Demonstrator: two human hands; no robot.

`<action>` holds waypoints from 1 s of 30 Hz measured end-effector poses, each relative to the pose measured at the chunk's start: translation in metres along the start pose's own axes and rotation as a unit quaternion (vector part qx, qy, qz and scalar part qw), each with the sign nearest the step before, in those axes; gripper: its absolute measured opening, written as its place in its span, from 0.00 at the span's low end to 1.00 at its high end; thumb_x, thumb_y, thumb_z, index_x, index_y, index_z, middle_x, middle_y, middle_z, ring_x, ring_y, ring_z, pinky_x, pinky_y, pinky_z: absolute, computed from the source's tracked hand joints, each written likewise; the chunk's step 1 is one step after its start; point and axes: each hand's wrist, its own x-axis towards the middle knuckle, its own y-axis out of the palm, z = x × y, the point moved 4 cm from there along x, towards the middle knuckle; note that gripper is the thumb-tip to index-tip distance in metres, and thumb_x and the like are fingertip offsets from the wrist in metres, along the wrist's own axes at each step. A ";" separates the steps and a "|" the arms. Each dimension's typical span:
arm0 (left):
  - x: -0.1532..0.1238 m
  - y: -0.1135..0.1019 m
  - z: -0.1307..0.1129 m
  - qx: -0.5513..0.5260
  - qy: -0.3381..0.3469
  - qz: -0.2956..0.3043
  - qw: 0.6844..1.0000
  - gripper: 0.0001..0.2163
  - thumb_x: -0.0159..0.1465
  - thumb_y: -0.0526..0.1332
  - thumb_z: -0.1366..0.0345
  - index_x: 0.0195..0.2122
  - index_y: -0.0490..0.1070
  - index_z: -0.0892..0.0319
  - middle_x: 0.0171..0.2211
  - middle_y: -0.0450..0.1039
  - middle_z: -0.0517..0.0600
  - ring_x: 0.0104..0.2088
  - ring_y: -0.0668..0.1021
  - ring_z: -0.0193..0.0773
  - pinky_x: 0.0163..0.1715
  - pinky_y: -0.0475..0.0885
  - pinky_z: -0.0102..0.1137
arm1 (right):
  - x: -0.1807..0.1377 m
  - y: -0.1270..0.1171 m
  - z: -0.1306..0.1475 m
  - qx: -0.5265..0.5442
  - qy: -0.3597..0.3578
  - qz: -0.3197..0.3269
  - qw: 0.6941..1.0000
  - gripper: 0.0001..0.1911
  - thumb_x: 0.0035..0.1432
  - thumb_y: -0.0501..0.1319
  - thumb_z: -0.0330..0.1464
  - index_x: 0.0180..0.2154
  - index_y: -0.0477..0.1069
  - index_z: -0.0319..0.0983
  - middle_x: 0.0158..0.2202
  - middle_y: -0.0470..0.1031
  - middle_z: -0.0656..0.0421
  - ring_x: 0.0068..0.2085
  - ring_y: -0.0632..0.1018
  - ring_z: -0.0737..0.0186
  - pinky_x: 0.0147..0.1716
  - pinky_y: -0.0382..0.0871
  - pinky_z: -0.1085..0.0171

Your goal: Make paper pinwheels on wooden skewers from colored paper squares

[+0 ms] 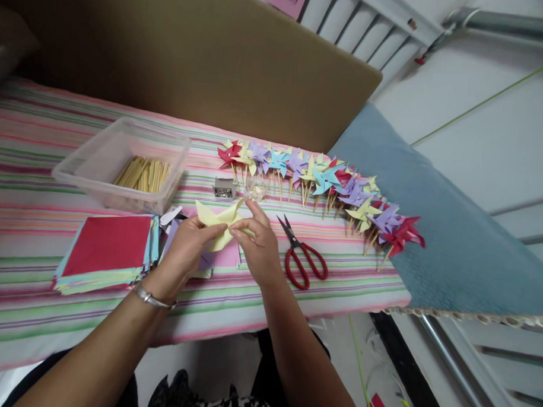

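Note:
A pale yellow paper piece (217, 220), partly folded into a pinwheel shape, is held above the striped cloth by both hands. My left hand (187, 248) pinches its left side, and a bracelet shows on that wrist. Pinching the centre of the paper is my right hand (256, 241), fingers pressed together. Under the hands lie purple and pink paper squares (227, 258).
A stack of coloured paper topped with red (107, 245) lies at left. A clear tub of wooden sticks (141, 174) stands behind it. Red-handled scissors (303, 258) lie right of my hands. A row of finished pinwheels (325, 184), a small pin box (224, 189) and a clear cup (256, 188) lie beyond.

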 end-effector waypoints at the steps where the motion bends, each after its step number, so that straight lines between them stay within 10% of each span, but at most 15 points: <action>1: 0.000 0.000 0.000 0.002 0.005 0.001 1.000 0.10 0.44 0.72 0.67 0.27 0.77 0.62 0.27 0.78 0.49 0.26 0.75 0.34 0.30 0.69 0.28 | 0.000 0.000 0.000 0.006 0.003 0.004 1.000 0.04 0.53 0.61 0.30 0.29 0.75 0.41 0.63 0.60 0.58 0.65 0.58 0.56 0.62 0.49 0.52; 22: 0.001 -0.001 -0.001 0.068 0.040 0.011 0.997 0.11 0.45 0.71 0.65 0.31 0.79 0.61 0.31 0.80 0.51 0.29 0.77 0.38 0.32 0.69 0.30 | 0.001 0.002 -0.006 0.042 0.054 0.014 0.998 0.04 0.52 0.61 0.30 0.30 0.75 0.41 0.60 0.64 0.56 0.63 0.61 0.56 0.60 0.53 0.54; 30: 0.001 -0.001 -0.003 0.079 0.031 0.007 0.996 0.12 0.43 0.71 0.65 0.30 0.79 0.61 0.30 0.79 0.51 0.27 0.76 0.38 0.31 0.69 0.30 | 0.002 0.002 -0.007 0.090 0.041 0.006 0.995 0.03 0.51 0.61 0.32 0.28 0.73 0.40 0.35 0.75 0.58 0.43 0.76 0.59 0.47 0.67 0.61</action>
